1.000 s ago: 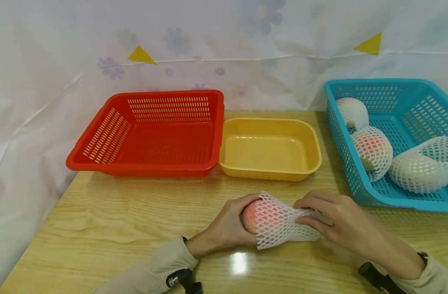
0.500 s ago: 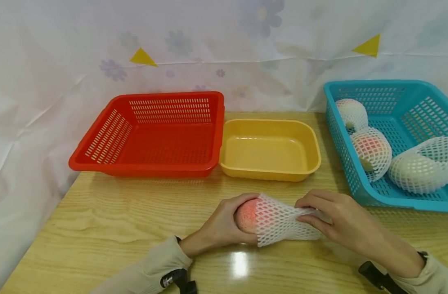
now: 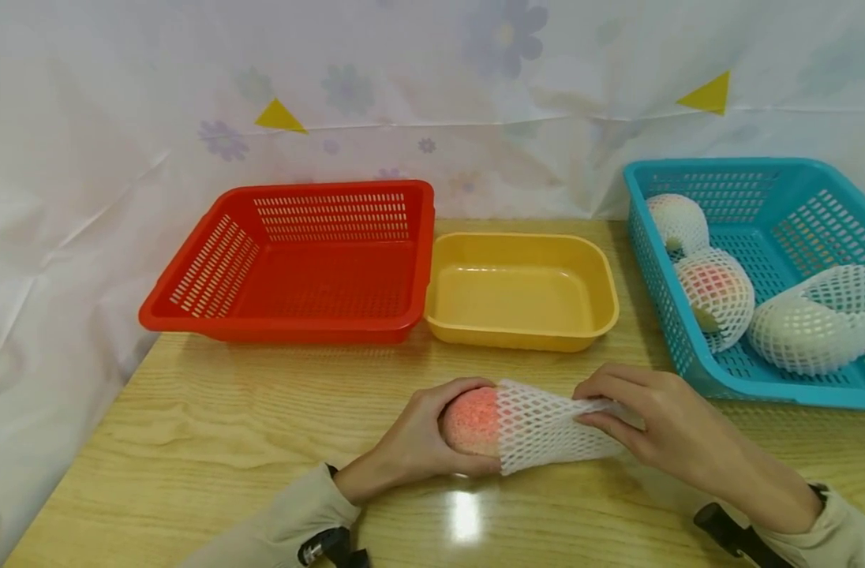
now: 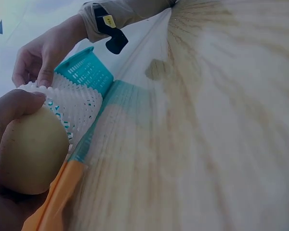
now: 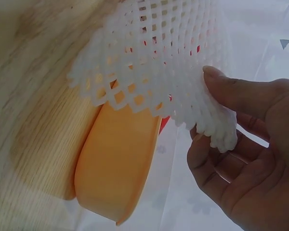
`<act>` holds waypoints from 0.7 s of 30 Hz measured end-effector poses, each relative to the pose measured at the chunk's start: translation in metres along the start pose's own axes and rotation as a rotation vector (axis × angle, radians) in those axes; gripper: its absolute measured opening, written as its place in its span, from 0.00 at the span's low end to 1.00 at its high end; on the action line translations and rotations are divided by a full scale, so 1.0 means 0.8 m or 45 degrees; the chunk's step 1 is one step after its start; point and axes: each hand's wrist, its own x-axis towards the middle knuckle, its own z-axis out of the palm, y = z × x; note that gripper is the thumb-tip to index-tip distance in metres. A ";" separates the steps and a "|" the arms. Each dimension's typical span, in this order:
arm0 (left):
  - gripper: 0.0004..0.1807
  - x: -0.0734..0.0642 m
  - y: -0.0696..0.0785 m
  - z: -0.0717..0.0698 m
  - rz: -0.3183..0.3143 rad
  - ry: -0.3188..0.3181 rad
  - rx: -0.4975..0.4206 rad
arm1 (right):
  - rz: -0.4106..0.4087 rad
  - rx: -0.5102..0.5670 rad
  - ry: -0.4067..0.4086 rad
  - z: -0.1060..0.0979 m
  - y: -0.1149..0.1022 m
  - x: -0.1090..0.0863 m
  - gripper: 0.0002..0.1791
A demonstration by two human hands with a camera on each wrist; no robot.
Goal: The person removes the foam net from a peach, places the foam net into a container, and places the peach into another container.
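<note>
Far left, I have the red basket standing on the wooden table. Next, the left hand, fingers and thumb curled round a pinkish fruit, held in front of the yellow tub. White foam net meets the fruit's right side; I can't tell how much it covers. Right hand pinches the net's far end. Far right: blue basket, three net-wrapped fruits inside.
</note>
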 end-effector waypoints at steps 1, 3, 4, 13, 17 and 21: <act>0.40 -0.001 0.000 -0.001 0.000 0.004 -0.003 | -0.004 0.003 0.003 0.000 0.000 0.000 0.18; 0.40 -0.002 0.000 -0.002 -0.003 0.014 -0.002 | -0.011 0.007 0.008 -0.001 0.001 0.000 0.17; 0.40 -0.003 0.001 -0.003 -0.005 0.018 -0.002 | -0.007 0.005 0.007 -0.001 0.001 0.000 0.17; 0.41 -0.005 0.002 -0.009 -0.012 0.019 -0.003 | 0.048 -0.061 -0.001 -0.005 0.003 -0.004 0.20; 0.41 -0.006 0.007 -0.016 -0.023 0.020 0.003 | 0.022 -0.101 0.026 -0.005 0.006 -0.002 0.20; 0.39 -0.005 0.014 -0.027 -0.028 0.046 0.023 | 0.045 -0.106 0.001 -0.007 0.006 0.000 0.21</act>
